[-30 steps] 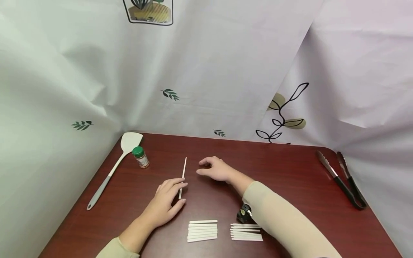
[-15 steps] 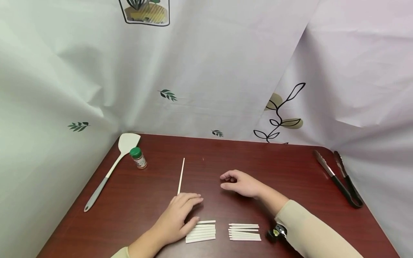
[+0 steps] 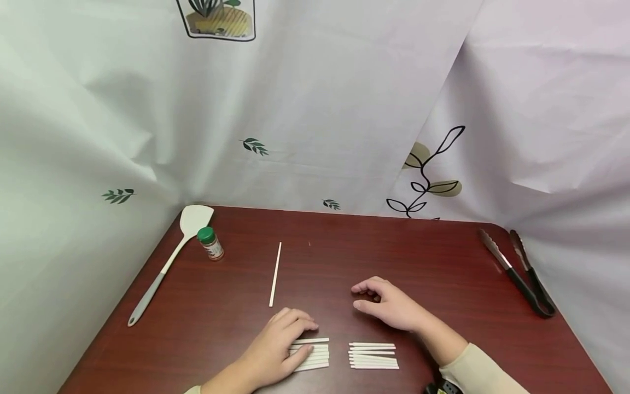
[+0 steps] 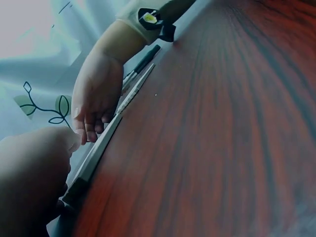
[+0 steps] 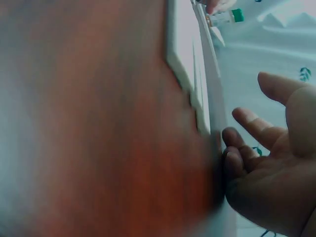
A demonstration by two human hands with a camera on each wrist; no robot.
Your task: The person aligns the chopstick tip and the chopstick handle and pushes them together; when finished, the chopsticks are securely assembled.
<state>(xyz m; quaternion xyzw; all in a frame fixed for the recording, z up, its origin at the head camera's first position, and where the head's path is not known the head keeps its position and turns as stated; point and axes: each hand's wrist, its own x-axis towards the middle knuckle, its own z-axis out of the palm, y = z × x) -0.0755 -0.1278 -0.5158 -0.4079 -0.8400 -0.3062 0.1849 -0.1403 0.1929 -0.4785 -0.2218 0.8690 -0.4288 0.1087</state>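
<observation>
My left hand (image 3: 275, 350) is over the left group of thin white sticks (image 3: 320, 355), covering their left ends. Its thumb lies across the sticks, with the index finger bent just beyond the top one. My right hand (image 3: 391, 306) holds nothing, its fingers loosely bent behind the right group of white sticks (image 3: 374, 355). That hand's relaxed, spread fingers show in the right wrist view, beside the sticks (image 5: 185, 54). Farther back, a single white stick (image 3: 275, 273) lies lengthwise on the table.
On the left of the dark red table (image 3: 315, 230) lie a white spatula (image 3: 167, 265) with a grey handle and a green-capped spice jar (image 3: 211, 244). Black-handled metal tongs (image 3: 521, 279) rest near the right edge. A white patterned curtain (image 3: 315, 109) hangs behind.
My left hand has left the single stick and come toward me and right, onto the left group. My right hand has drawn back to the right and nearer.
</observation>
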